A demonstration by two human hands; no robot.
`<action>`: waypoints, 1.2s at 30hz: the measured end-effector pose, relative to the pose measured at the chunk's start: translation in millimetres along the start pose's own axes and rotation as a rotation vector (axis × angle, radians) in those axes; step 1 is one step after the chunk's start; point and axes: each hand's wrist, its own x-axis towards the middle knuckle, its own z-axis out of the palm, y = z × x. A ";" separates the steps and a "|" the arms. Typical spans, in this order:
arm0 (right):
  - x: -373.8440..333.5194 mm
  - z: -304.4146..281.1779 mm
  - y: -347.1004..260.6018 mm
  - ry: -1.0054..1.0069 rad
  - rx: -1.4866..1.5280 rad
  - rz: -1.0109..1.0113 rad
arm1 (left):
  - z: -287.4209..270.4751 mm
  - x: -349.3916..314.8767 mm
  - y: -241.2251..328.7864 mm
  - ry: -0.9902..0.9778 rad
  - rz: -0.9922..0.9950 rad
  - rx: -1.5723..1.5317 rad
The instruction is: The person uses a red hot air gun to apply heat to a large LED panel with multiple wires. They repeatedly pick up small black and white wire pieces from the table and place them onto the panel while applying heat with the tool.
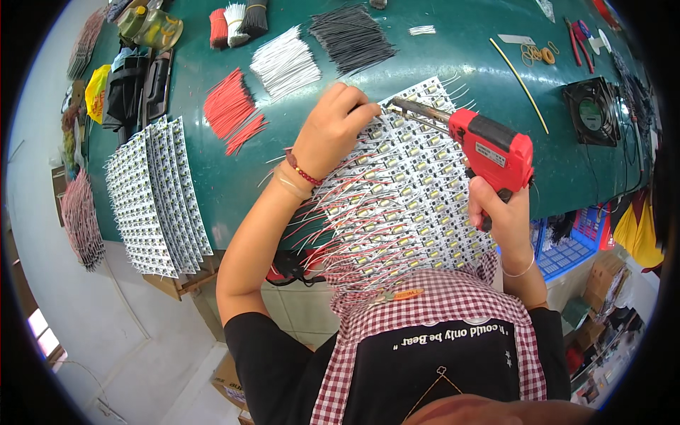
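Observation:
A large white panel of small LED circuit boards lies in front of me, its near edge against my checked apron. Thin red and white wires stick out along its left side, and a few white ones stand at its far right edge. My right hand grips the handle of a red and black soldering gun, whose tip reaches the panel's far left corner. Beside that tip, my left hand is closed in a pinch over the corner. Whatever its fingertips hold is too small to make out.
Bundles of red wires, white wires and black wires lie beyond the panel on the green table. Stacked LED panels are at left. A black fan and red-handled pliers sit right.

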 end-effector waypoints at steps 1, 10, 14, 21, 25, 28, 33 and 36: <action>-2.8 -1.4 -0.3 0.010 -0.002 0.009 | -0.2 -0.1 2.4 -0.009 0.018 -0.013; -19.0 -10.5 3.0 0.077 0.037 0.048 | -21.3 7.1 3.6 0.303 -0.084 0.286; -18.3 -8.7 4.0 0.093 0.067 0.035 | -17.2 7.4 11.2 0.088 0.027 0.167; -18.9 -10.0 11.3 0.031 0.031 0.052 | 6.0 -3.4 6.8 -0.064 -0.014 -0.007; -15.5 -9.1 12.2 0.005 0.008 0.043 | 5.1 -2.5 7.4 -0.073 -0.003 -0.008; -14.7 -7.0 11.3 0.005 0.005 0.047 | 5.7 -1.2 9.1 -0.076 0.010 0.000; -16.1 -7.7 14.7 -0.012 -0.027 0.050 | 7.1 -0.9 10.0 -0.091 0.027 0.015; -18.3 -3.4 9.1 0.011 -0.019 0.068 | 7.5 -1.3 10.1 -0.091 0.022 0.012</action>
